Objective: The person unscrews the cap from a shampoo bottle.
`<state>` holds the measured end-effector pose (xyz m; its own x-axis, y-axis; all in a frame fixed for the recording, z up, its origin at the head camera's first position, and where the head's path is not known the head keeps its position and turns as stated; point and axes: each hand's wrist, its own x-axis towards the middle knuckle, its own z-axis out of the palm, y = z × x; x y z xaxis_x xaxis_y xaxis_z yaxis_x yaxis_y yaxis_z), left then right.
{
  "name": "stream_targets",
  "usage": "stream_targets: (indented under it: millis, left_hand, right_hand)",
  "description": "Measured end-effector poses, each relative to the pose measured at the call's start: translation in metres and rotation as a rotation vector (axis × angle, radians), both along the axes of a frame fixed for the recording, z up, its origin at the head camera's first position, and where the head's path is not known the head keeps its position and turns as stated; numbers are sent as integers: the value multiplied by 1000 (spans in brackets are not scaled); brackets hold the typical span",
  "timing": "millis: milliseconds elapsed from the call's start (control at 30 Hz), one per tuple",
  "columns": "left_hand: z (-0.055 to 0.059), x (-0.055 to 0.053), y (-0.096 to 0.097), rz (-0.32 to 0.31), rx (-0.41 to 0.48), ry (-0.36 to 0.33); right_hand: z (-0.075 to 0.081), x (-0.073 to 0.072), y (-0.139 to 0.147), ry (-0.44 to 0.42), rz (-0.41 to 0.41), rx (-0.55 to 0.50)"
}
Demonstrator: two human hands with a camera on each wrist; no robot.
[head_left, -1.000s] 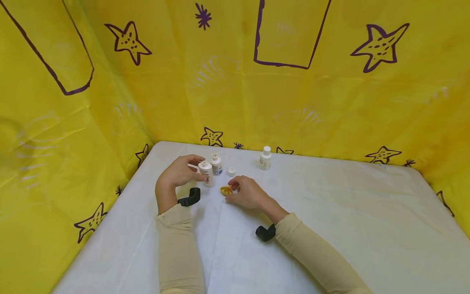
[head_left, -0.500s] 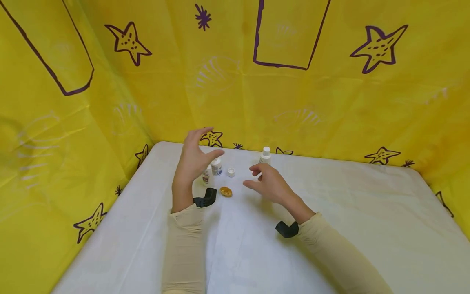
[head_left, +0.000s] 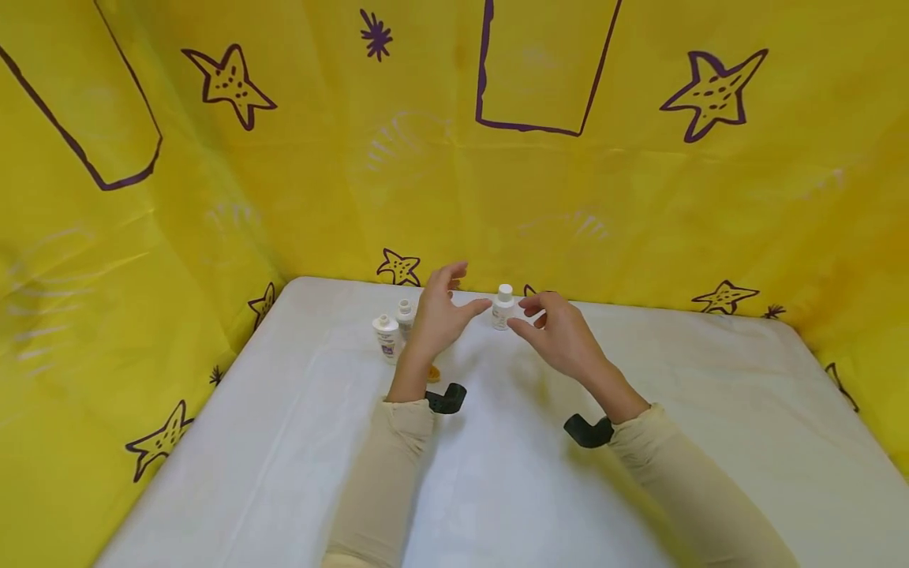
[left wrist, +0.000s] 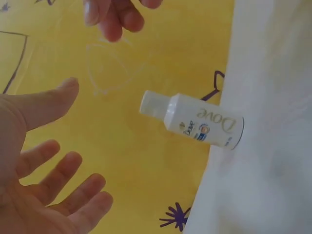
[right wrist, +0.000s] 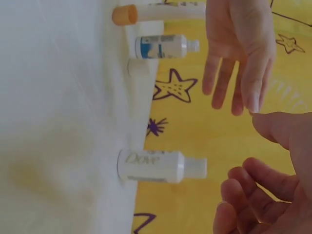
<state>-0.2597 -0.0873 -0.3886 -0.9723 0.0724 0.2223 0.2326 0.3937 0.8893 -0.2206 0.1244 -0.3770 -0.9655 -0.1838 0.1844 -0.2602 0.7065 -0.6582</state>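
Observation:
A small white Dove bottle [head_left: 503,311] with its white cap on stands upright near the back of the table. My left hand [head_left: 440,317] is just left of it, thumb and fingers spread apart and holding nothing. On the other side my right hand [head_left: 564,335] reaches toward it, its fingers bent loosely with a gap from the thumb. The right wrist view shows both hands beyond the cap end of the Dove bottle [right wrist: 151,165], apart from it. Two uncapped bottles, a larger white one [head_left: 387,341] and a smaller one [head_left: 405,315], stand left of my left hand.
An orange cap [head_left: 434,374] lies on the white-covered table [head_left: 284,442], partly behind my left wrist. A small white cap [right wrist: 137,67] lies by the smaller bottle. Yellow cloth walls [head_left: 525,189] with drawn starfish rise at the back and left.
My left hand has let go of the larger white bottle and moved right. My right hand has released the orange cap and moved right, toward the Dove bottle.

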Motion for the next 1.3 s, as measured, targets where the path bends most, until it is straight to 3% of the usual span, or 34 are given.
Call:
stream_targets:
  millis: [167,400,600,767,933,1067,1300]
  left_hand:
    - [-6,-3,5,21,13,-36]
    - [-20,-22,28,-2,1,-93]
    - [-31,-36,40,15,10,-145]
    - [-44,-43,46,14,23,-195]
    - [-49,-47,49,6,26,-229]
    - [-51,-49,52,1,-10,-220]
    - [-55,-52,52,-30,-113,-143]
  right_hand:
    - [4,-11,4,21,-29,-16]
    - [3,-34,14,14,-55,-63]
    - [-5,-50,16,10,-35,-80]
    - [-13,-62,8,13,-40,-80]
    - [-18,-72,-3,5,-42,-83]
    - [-21,-76,-10,-10,-43,-84]
    - [-26,-79,-17,-10,-23,-10]
